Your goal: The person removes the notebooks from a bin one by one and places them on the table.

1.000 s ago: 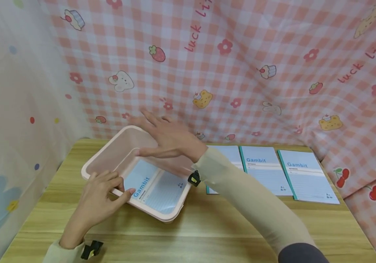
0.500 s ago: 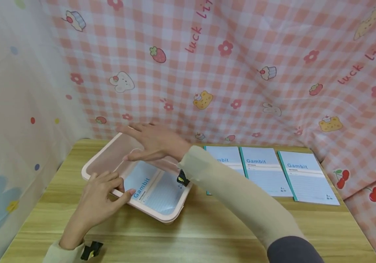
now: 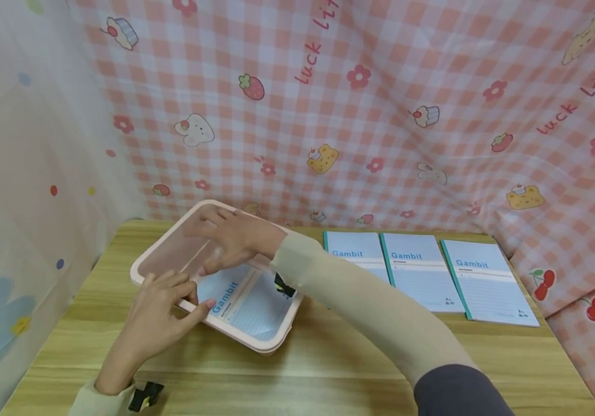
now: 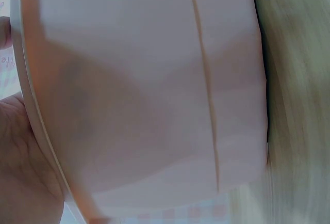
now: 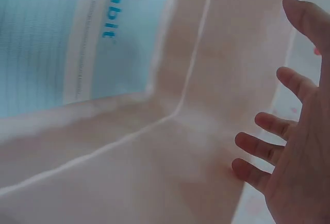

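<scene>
A pale pink plastic storage bin (image 3: 170,245) stands at an angle on the left half of the table. My left hand (image 3: 159,312) grips its near rim, fingers bent over the edge and thumb along it; the left wrist view shows the bin's outer wall (image 4: 134,105) close up. A blue-and-white Gambit notebook (image 3: 253,303) lies flat on the bin's floor. Over the bin's far part is my right hand (image 3: 237,237), fingers spread and holding nothing. The right wrist view has its fingertips (image 5: 246,172) near the inner wall, with the notebook (image 5: 77,43) beyond.
Three more Gambit notebooks with green spines lie in a row at the back right: a left one (image 3: 354,254), partly hidden by my right sleeve, a middle one (image 3: 419,277) and a right one (image 3: 490,283). A pink checked cloth (image 3: 297,115) hangs behind the wooden table (image 3: 339,370).
My right hand has moved left and lower, from above the far rim to over the bin's interior. The left hand, bin and notebooks have stayed in place.
</scene>
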The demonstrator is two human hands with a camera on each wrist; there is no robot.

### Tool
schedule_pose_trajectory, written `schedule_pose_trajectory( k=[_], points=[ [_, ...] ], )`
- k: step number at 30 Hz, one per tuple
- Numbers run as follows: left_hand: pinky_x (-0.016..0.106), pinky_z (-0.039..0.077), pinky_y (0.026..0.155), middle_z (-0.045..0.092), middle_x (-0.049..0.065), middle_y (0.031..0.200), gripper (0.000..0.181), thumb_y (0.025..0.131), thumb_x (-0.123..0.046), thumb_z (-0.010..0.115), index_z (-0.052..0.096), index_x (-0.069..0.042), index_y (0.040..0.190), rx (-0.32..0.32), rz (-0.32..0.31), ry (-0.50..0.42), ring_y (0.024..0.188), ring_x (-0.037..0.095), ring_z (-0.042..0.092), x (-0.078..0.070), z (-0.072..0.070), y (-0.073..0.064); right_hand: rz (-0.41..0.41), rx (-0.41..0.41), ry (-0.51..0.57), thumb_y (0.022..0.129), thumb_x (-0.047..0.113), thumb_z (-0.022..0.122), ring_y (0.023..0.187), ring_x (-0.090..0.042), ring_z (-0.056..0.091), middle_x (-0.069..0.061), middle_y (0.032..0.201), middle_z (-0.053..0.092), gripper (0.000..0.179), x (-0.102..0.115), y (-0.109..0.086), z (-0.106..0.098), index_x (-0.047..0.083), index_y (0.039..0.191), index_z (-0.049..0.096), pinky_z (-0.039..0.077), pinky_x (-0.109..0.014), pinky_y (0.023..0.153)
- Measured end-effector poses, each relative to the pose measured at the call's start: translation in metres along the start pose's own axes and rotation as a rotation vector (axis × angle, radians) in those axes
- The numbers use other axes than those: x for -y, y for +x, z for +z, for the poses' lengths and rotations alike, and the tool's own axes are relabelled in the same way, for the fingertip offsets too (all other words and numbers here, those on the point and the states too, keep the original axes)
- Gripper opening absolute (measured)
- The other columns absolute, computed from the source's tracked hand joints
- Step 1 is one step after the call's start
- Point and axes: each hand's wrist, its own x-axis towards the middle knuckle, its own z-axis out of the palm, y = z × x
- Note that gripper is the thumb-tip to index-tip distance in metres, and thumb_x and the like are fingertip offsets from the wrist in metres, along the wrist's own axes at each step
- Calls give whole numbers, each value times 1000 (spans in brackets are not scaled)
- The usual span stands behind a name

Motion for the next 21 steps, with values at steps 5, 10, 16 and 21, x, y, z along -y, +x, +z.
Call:
schedule_pose_trajectory(
  k=[5,10,16,21],
  points=[
    [27,21,73,44,-23,68,38,78,-35,83,48,-34,65,2,2,-3,72,1,37,-1,1,2,10,80,-46,87,83,51,161,-25,6,1,173,7,93,2,5,9,43,162,14,12,-48,129],
    [28,20,72,43,-22,69,37,78,-34,82,48,-34,65,2,1,-6,72,2,38,-1,2,3,-6,108,-70,81,88,52,158,-22,12,2,170,16,95,6,12,17,49,160,16,10,-49,127],
    [26,19,72,42,-21,69,37,78,-33,81,47,-32,64,-3,3,-13,70,2,36,-2,1,3,-12,129,-91,78,88,55,156,-20,17,6,165,22,93,10,23,27,53,157,20,14,-48,124],
    [26,19,72,43,-20,69,38,78,-33,81,46,-31,64,-6,0,-3,70,2,34,-1,0,1,5,140,-130,77,89,55,149,-15,24,10,159,28,91,14,31,35,52,154,24,19,-42,121]
  ],
)
